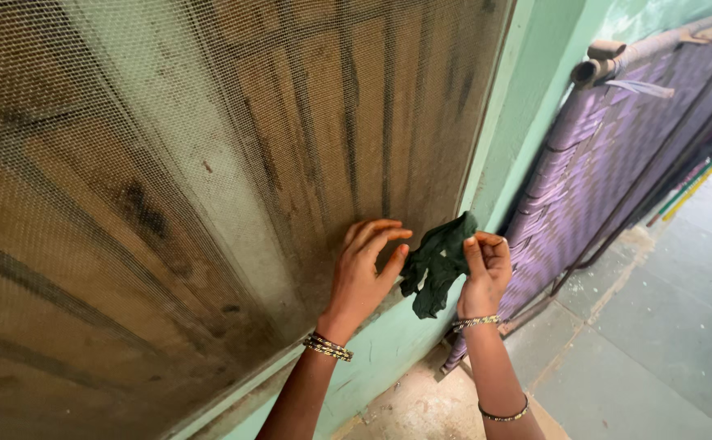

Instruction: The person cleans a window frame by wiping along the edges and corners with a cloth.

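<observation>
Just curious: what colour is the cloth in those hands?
Dark green cloth, seen best in the head view.
</observation>
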